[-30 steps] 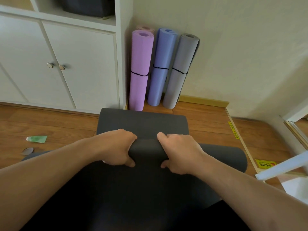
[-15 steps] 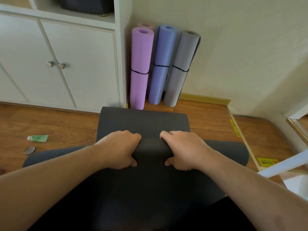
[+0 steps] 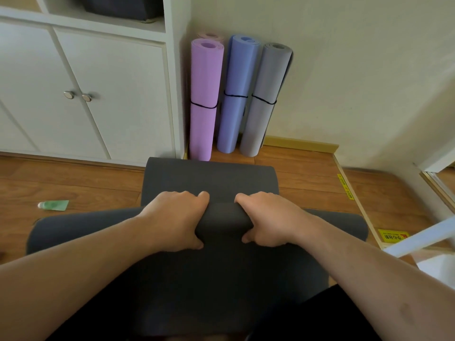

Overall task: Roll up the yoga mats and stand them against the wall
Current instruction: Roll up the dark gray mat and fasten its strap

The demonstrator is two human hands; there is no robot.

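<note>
Two hands grip one dark mat; four stand rolled.

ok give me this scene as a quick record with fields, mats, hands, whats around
mat in work: dark grey mat on the wood floor, partly rolled
left hand: left hand grips the roll
right hand: right hand grips the roll beside it
flat part left: short stretch ahead of the roll, towards the wall
mats already stood: purple mat, blue mat, light grey mat, each upright with a black band; a pink one behind the purple
stored where: corner between white cabinet and wall
floor clutter: green tube at left
</note>
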